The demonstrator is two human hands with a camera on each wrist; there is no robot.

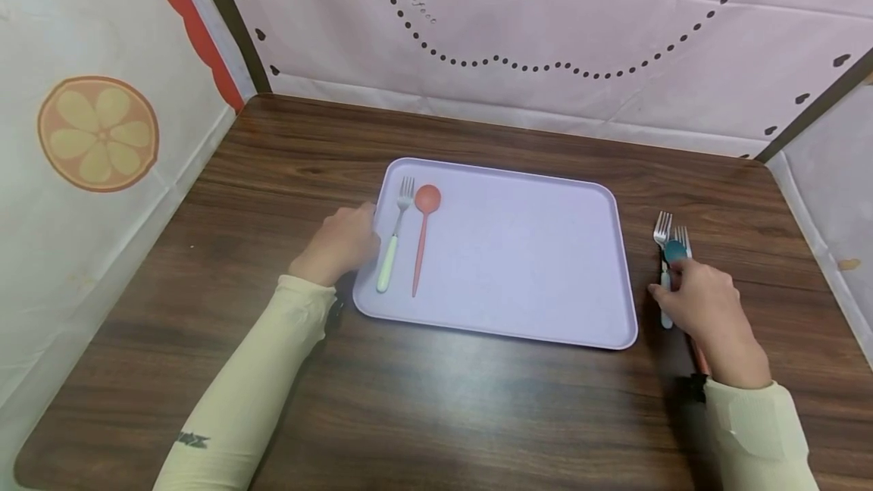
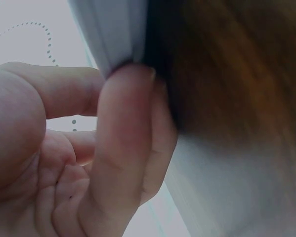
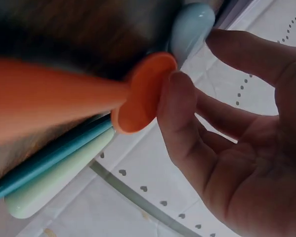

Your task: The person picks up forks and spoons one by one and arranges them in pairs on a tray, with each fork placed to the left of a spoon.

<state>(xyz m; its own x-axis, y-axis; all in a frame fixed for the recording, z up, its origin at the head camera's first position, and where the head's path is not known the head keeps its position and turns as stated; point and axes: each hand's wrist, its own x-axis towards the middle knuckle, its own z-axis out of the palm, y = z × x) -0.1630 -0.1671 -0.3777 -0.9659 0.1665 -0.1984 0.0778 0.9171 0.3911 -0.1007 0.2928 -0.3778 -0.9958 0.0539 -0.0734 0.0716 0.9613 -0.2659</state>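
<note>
In the head view my left hand (image 1: 344, 241) pinches the left rim of the lilac tray (image 1: 518, 264); the left wrist view shows its fingertips on the tray edge (image 2: 115, 34). On the tray lie a fork with a pale green handle (image 1: 388, 264) and a coral spoon (image 1: 427, 199). My right hand (image 1: 705, 305) reaches over the cutlery right of the tray, thumb and fingers apart. Its thumb is right at the light blue handle of a fork (image 1: 666, 317). A fingertip overlaps the bowl of an orange spoon (image 3: 145, 94) in the right wrist view.
A teal spoon (image 1: 675, 251) and a second fork (image 1: 683, 233) lie beside the right hand; a pale green handle (image 3: 59, 182) shows below the teal one. Printed cloth (image 1: 546, 29) hangs behind the wooden table (image 1: 436, 408) and along its sides.
</note>
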